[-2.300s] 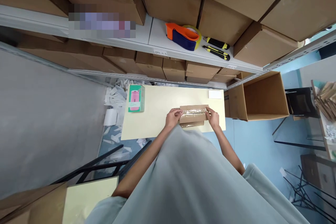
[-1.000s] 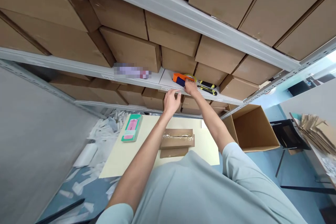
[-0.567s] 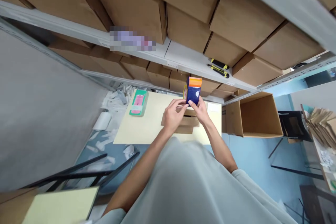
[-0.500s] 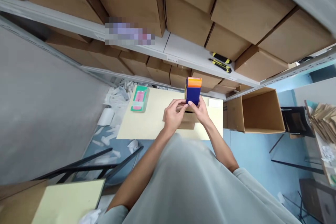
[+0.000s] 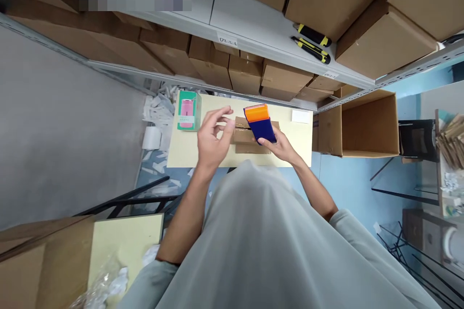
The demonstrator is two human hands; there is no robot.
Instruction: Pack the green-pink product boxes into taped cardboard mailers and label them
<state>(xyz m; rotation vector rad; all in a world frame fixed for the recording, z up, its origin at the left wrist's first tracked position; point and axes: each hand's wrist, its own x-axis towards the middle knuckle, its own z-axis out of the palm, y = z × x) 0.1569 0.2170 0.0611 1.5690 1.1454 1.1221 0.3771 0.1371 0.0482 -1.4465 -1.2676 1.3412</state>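
Note:
My right hand (image 5: 281,147) grips what looks like a dark blue tape dispenser (image 5: 264,130) with a shiny orange end. Its thumb lies across the lower edge; the orange end tilts up and to the left. Apart from it, at the left, my left hand (image 5: 214,139) is raised over the table with fingers loosely bent and apart, and I see nothing in it. Under and behind the dispenser, a brown cardboard box (image 5: 243,136) lies on the pale yellow table (image 5: 184,152), with a dark gap along its top.
A green box with a pink cup picture (image 5: 187,112) stands at the table's left. At the right lies a small white block (image 5: 300,116). Cutter knives (image 5: 311,48) rest on the carton-filled shelf (image 5: 250,14) above. A large open carton (image 5: 369,128) stands to the right.
My left hand has let go of the dispenser and moved left. The right hand keeps it, now tilted leftward. The view has shifted, so the shelf sits higher and the table looks closer.

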